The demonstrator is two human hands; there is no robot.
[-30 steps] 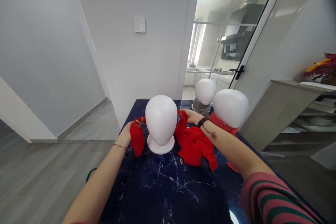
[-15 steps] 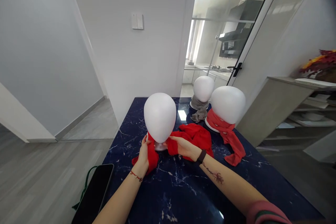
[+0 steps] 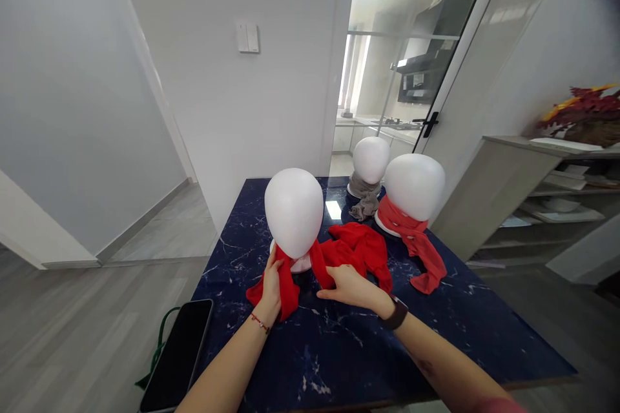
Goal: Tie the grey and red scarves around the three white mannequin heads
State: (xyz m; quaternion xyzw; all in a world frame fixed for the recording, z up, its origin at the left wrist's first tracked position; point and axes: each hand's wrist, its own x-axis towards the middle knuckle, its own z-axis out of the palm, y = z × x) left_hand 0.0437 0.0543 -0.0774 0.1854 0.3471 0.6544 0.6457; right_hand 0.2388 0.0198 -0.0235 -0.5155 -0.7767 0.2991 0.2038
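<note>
A white mannequin head (image 3: 293,211) stands on the dark blue marbled table, with a red scarf (image 3: 289,293) around the back of its neck. Both sides of the scarf hang down in front, and its longer part lies bunched on the tabletop to the right. My left hand (image 3: 272,284) grips the left side beside the neck. At the right side, my right hand (image 3: 351,285) has its fingers on the hanging band, thumb low; part of its grip is hidden.
To the right stand two more white heads, one with a coral scarf (image 3: 421,251), one behind with a grey-brown scarf (image 3: 365,197). A black phone or tablet (image 3: 179,355) lies at the left edge. Beyond are a glass door (image 3: 382,77) and a shelf unit (image 3: 513,187).
My right hand has moved right and down from the neck along the scarf, whose right side now hangs in front. My left hand stays on the left side. The view has shifted slightly.
</note>
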